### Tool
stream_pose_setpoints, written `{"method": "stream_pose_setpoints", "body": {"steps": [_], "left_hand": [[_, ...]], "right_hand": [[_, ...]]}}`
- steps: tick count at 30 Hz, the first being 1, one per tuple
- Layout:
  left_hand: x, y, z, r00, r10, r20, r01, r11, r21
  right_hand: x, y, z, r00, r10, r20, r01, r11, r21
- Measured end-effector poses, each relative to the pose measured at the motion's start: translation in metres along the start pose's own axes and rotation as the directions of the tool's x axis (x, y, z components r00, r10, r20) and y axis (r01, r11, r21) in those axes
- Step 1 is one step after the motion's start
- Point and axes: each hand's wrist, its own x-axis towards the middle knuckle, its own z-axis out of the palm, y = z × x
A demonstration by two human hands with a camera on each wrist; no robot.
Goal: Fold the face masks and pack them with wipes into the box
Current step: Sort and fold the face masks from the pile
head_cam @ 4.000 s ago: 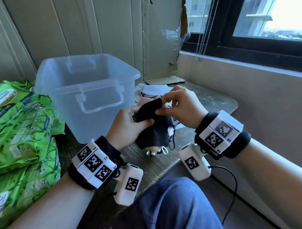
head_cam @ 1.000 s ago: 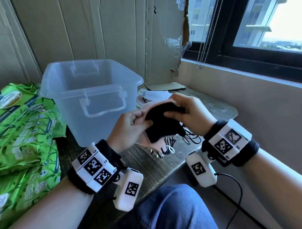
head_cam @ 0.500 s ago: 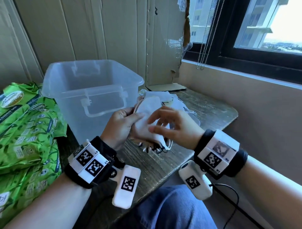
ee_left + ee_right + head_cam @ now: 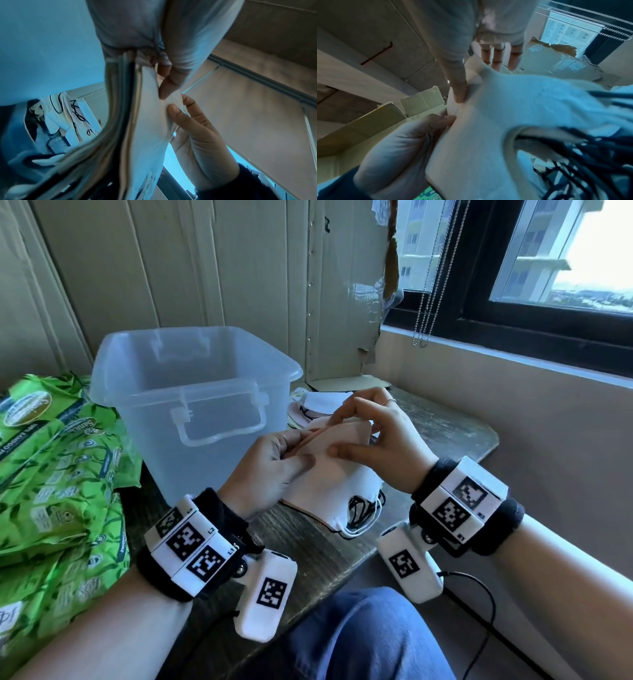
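My left hand grips a stack of folded face masks just above the table's front edge, ear loops dangling at the lower right. The top mask is pale pink-white. My right hand pinches its upper edge between thumb and fingers. In the left wrist view the stack's layered edges run down the middle, with the right hand's fingers on the top sheet. The right wrist view shows my thumb pressing the mask. The clear plastic box stands open to the left. Its inside is hidden by the cloudy walls.
Green wipe packs are piled at the left of the dark wooden table. Several loose masks lie behind my hands, right of the box. A wall and window sill close off the right side. My knee is below the table edge.
A black mask that I was pressing onto the stack is now covered. A pale mask lies on top, and my right hand has gone from hovering over it to pinching its upper edge.
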Motion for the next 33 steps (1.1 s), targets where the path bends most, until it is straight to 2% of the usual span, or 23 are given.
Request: {"method": "stream_pose_setpoints", "body": {"steps": [4,8,10,12,14,16,18,21,24,28,30,33], "left_hand": [[-0.002,0.004,0.002,0.997,0.062,0.039,-0.064,0.996,0.062],[-0.003,0.004,0.002,0.983,0.175,0.055,-0.18,0.976,0.12],[-0.002,0.003,0.001,0.985,0.172,0.002,-0.171,0.977,0.127],[0.0,0.001,0.002,0.974,0.169,-0.15,-0.155,0.982,0.105],[0.002,-0.001,0.004,0.948,0.133,-0.289,-0.133,0.991,0.021],[0.003,-0.002,0.009,0.942,0.038,-0.335,-0.085,0.989,-0.125],[0.003,-0.006,0.015,0.95,-0.041,-0.311,-0.048,0.96,-0.275],[0.002,-0.014,0.022,0.959,-0.1,-0.267,0.007,0.944,-0.329],[0.0,-0.018,0.025,0.969,-0.088,-0.229,0.023,0.961,-0.274],[0.003,-0.017,0.019,0.958,-0.027,-0.287,0.011,0.998,-0.057],[0.003,-0.014,0.012,0.945,0.021,-0.325,-0.021,1.0,0.003],[0.0,-0.009,0.005,0.964,0.084,-0.252,-0.071,0.996,0.058]], "right_hand": [[-0.002,0.0,0.001,1.0,0.019,0.011,-0.019,0.998,0.053],[-0.003,0.004,0.005,0.988,0.112,0.104,-0.132,0.97,0.202],[-0.003,0.006,0.005,0.982,0.159,0.1,-0.179,0.953,0.243],[0.0,0.007,0.006,0.983,0.182,-0.007,-0.174,0.949,0.263],[0.001,0.007,0.007,0.966,0.219,-0.134,-0.176,0.945,0.275],[0.001,0.007,0.009,0.951,0.242,-0.19,-0.175,0.933,0.313],[-0.001,0.01,0.012,0.949,0.272,-0.162,-0.195,0.905,0.379],[-0.006,0.013,0.019,0.958,0.284,-0.048,-0.219,0.824,0.522],[-0.009,0.018,0.02,0.971,0.24,-0.013,-0.206,0.855,0.476],[-0.003,0.023,0.009,0.963,0.266,-0.052,-0.211,0.855,0.474],[-0.001,0.023,0.002,0.966,0.257,0.003,-0.228,0.852,0.471],[0.0,0.023,-0.002,0.956,0.248,0.155,-0.292,0.846,0.446]]}}
